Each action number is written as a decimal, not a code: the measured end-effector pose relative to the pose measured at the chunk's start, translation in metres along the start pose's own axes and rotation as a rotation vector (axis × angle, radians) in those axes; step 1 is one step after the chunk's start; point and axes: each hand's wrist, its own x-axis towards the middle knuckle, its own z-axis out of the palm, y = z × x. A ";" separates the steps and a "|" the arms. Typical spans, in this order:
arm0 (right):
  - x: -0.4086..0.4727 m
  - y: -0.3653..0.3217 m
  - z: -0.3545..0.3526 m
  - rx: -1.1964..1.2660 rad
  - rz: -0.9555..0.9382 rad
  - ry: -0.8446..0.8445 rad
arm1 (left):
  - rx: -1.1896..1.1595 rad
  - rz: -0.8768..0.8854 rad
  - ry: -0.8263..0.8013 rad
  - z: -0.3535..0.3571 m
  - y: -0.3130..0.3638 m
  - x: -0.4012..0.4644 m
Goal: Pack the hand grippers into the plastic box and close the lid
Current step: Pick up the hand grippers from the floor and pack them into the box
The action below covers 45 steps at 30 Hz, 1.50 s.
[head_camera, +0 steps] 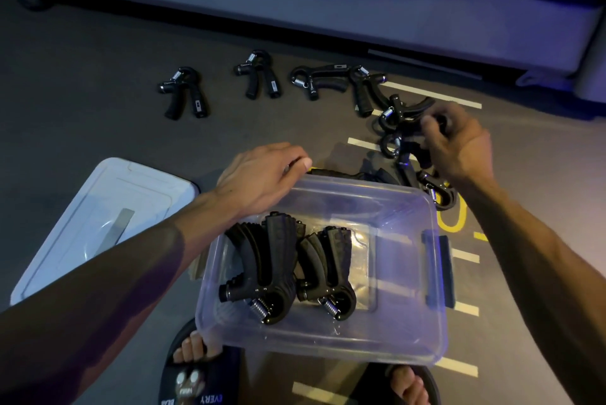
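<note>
A clear plastic box (406, 316) stands open on the floor in front of me, with several black hand grippers (272, 273) packed at its left side. My left hand (262, 175) grips the box's far left rim. My right hand (459, 142) is closed on a black hand gripper (403, 111) in a pile (436, 188) beyond the box's far right corner. More hand grippers lie in a row on the floor further away, one at the left (185, 93) and one in the middle (259, 75). The box's clear lid (98, 224) lies flat to the left.
The floor is dark grey with white and yellow painted marks (455, 221) to the right. A pale low platform edge (295, 4) runs along the far side. My feet in sandals (196, 368) are just below the box.
</note>
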 end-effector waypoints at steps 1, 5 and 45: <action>-0.004 -0.012 -0.008 0.143 0.029 0.017 | -0.020 0.017 0.023 0.000 0.000 -0.002; -0.021 -0.056 -0.034 0.511 0.067 0.031 | -0.108 0.086 0.157 -0.009 0.007 -0.010; -0.102 -0.021 0.017 -0.010 0.020 -0.725 | -0.043 0.125 0.233 0.002 0.002 -0.038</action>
